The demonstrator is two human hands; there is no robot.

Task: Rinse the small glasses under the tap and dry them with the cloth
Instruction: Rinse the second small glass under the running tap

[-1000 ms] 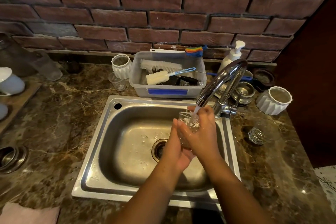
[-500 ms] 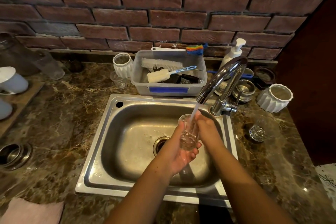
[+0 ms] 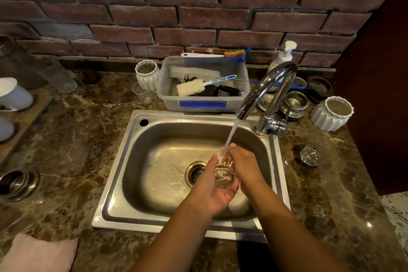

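A small clear glass (image 3: 223,175) is tilted under the running stream from the chrome tap (image 3: 268,90), over the steel sink (image 3: 123,185). My left hand (image 3: 213,190) cups it from below and the left, fingers curled round its side. My right hand (image 3: 244,164) grips its rim on the right, where the water lands. Another small glass (image 3: 310,155) lies on its side on the counter right of the sink. A third small glass (image 3: 142,94) stands behind the sink at the left. A pink cloth (image 3: 37,254) lies at the counter's bottom left.
A plastic tub (image 3: 203,104) with brushes sits behind the sink, a soap pump bottle (image 3: 281,57) beside the tap. White ribbed cups (image 3: 332,112) stand right and behind left. Steel bowls (image 3: 293,102) sit by the tap, white cups on a wooden tray at far left.
Both hands have lowered the glass deeper into the sink, away from the spout. The glass has tilted, its base now toward me. Water keeps running.
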